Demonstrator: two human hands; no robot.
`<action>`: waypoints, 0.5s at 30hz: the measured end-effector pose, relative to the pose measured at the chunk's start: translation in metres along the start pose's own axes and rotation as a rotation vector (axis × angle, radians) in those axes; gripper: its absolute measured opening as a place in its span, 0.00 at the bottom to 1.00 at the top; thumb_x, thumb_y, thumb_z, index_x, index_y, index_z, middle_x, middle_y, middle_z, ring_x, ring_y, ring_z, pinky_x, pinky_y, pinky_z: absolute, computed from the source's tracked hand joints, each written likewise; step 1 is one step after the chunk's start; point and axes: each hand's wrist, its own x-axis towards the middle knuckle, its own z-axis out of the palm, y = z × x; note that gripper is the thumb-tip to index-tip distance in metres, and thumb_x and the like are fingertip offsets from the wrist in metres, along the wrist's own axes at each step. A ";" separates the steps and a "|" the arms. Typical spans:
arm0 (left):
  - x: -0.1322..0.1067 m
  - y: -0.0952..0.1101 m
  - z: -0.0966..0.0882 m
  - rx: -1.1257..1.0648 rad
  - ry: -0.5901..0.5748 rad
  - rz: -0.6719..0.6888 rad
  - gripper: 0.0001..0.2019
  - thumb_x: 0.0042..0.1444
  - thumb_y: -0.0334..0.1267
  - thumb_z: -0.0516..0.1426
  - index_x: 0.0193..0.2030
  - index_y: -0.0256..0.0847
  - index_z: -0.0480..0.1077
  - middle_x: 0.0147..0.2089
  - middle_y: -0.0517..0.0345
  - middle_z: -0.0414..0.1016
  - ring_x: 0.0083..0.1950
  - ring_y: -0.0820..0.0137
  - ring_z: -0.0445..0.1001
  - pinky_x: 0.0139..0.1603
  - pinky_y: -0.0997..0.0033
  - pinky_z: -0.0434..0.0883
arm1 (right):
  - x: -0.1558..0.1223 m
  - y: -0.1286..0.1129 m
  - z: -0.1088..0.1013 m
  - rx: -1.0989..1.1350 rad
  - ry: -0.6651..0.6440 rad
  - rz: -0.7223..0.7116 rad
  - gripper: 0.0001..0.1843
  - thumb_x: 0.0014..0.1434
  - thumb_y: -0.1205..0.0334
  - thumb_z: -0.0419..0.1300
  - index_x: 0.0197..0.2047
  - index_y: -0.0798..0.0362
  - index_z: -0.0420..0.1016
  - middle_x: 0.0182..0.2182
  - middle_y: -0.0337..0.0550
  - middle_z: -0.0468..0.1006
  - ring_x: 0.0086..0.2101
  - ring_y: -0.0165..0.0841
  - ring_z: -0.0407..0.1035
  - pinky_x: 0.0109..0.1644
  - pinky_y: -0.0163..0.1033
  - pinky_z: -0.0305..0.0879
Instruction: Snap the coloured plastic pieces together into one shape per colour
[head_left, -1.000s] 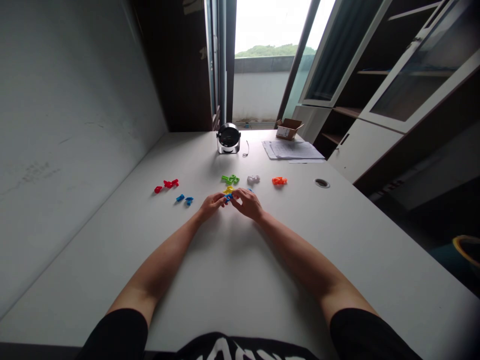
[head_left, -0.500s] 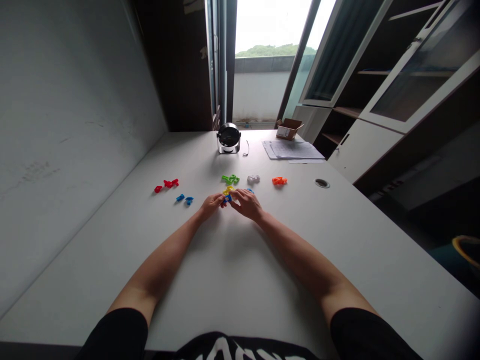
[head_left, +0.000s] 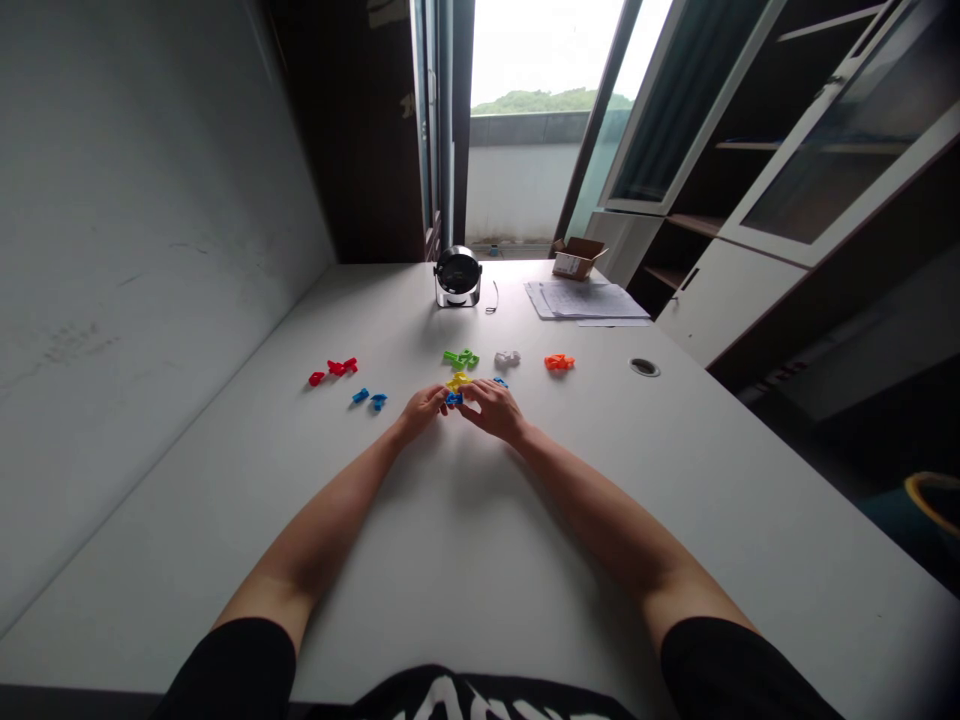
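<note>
My left hand (head_left: 424,408) and my right hand (head_left: 491,408) meet over the white table (head_left: 480,560), their fingertips closed on a small blue plastic piece (head_left: 453,399). Just beyond it lies a yellow plastic piece (head_left: 457,381), close to both hands but apparently untouched. A small blue piece (head_left: 500,382) sits just past my right hand. Farther off lie a green cluster (head_left: 461,358), a white piece (head_left: 507,358) and an orange cluster (head_left: 559,362). Left of my hands are red pieces (head_left: 334,368) and two blue pieces (head_left: 368,397).
A small round desk fan (head_left: 457,277) stands at the far end of the table, with a thin cable (head_left: 492,296) beside it. Papers (head_left: 585,300), a cardboard box (head_left: 577,258) and a cable grommet (head_left: 644,367) lie to the right. A wall (head_left: 150,200) borders the left side.
My right hand has drawn slightly back, uncovering more of the small blue piece beyond it. My hands stay together on the blue piece.
</note>
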 end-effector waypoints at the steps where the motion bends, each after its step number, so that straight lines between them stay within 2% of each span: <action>1: 0.000 0.000 0.000 -0.012 0.002 -0.001 0.22 0.63 0.56 0.51 0.36 0.38 0.72 0.27 0.57 0.72 0.30 0.70 0.69 0.35 0.71 0.66 | 0.000 0.000 0.000 0.001 -0.005 0.007 0.09 0.66 0.55 0.59 0.46 0.50 0.73 0.38 0.46 0.79 0.40 0.39 0.72 0.47 0.43 0.65; 5: -0.001 0.000 0.000 -0.058 0.006 -0.005 0.18 0.61 0.52 0.55 0.41 0.37 0.72 0.31 0.57 0.74 0.32 0.71 0.70 0.37 0.72 0.67 | -0.001 0.001 0.000 0.001 -0.014 0.028 0.09 0.66 0.54 0.59 0.43 0.50 0.74 0.37 0.45 0.78 0.39 0.38 0.72 0.47 0.42 0.64; 10: 0.000 -0.002 -0.001 -0.010 -0.037 -0.046 0.20 0.62 0.53 0.52 0.34 0.37 0.72 0.29 0.56 0.73 0.32 0.70 0.70 0.37 0.71 0.68 | 0.000 -0.002 -0.003 0.004 -0.030 0.011 0.12 0.67 0.52 0.57 0.39 0.51 0.74 0.35 0.46 0.78 0.38 0.38 0.71 0.45 0.42 0.63; 15: 0.000 -0.004 0.001 0.064 -0.013 -0.087 0.23 0.63 0.54 0.47 0.30 0.38 0.70 0.29 0.55 0.74 0.31 0.70 0.69 0.36 0.71 0.68 | 0.001 -0.005 -0.008 0.028 -0.015 0.040 0.12 0.68 0.52 0.56 0.47 0.51 0.73 0.37 0.45 0.78 0.38 0.37 0.72 0.46 0.41 0.63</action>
